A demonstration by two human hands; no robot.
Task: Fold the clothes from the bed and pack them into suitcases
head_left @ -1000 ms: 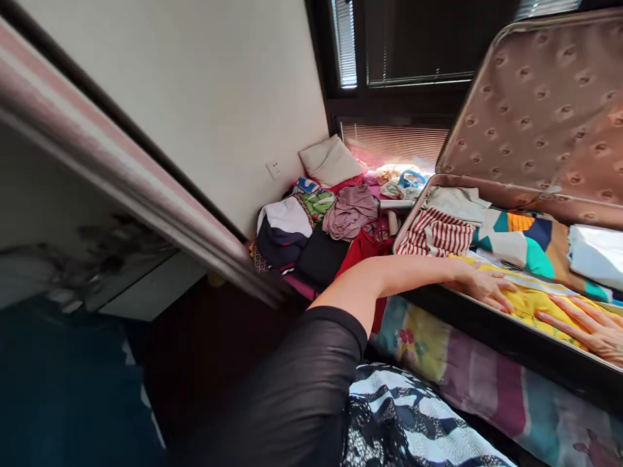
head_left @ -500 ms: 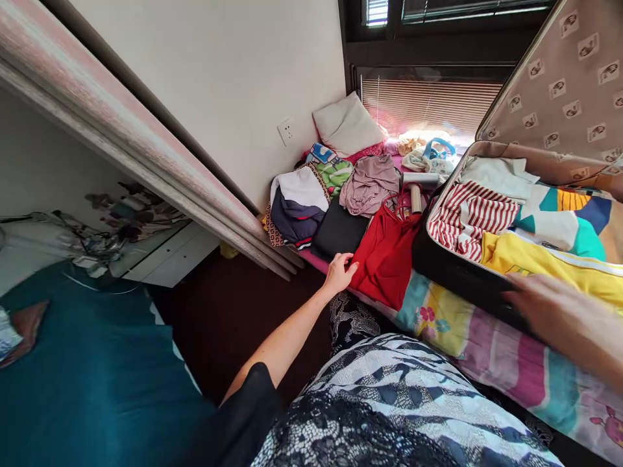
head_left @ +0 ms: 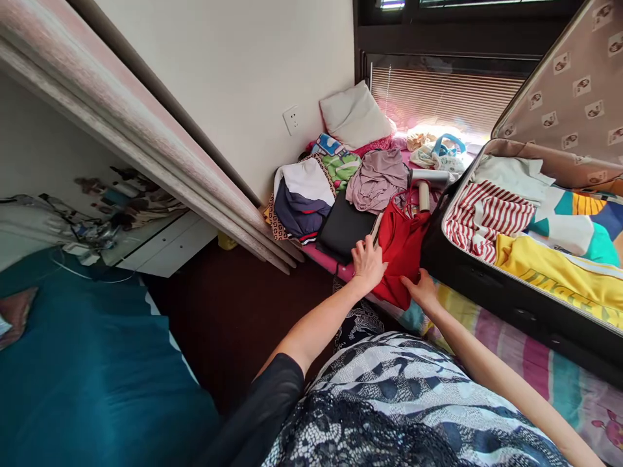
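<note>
Both my arms reach forward, my left hand [head_left: 368, 264] with fingers bent and knuckles up, my right hand [head_left: 421, 291] lower, to its right, thumb pointing left.

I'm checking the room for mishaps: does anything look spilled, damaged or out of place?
Nothing looks spilled or damaged. The mauve garment is crumpled, unlike the flat black item beside it, and the pale cushion sits askew.

Black sleeve [head_left: 272, 402], apparently patterned skirt [head_left: 389, 383]
</note>
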